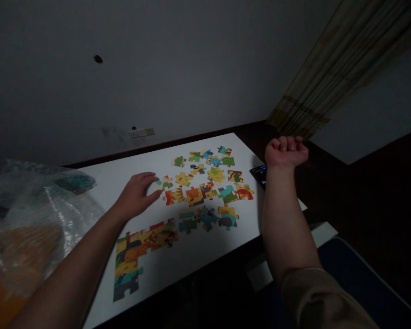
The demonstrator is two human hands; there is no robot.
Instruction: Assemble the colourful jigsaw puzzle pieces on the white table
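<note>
My left hand point(139, 194) rests over the white table point(198, 256), thumb and index finger curved around the left part of a green, red and pale-blue puzzle piece point(163, 183). That piece lies at the left of several loose puzzle pieces point(193, 196) with bright cartoon print. Nearer me, a joined L-shaped puzzle section point(133, 251) shows yellow, red and teal parts. My right hand point(287, 151) is raised past the table's right side, its fingers curled into the palm with nothing visible in them. A dark phone point(258, 172) with a lit screen lies partly behind my right forearm.
Clear plastic bags point(48, 214) cover the table's left end, over something orange. Behind the table stands a grey wall point(178, 68) with sockets point(141, 132). A patterned curtain point(304, 87) hangs at the right. A dark blue seat point(356, 274) is at lower right.
</note>
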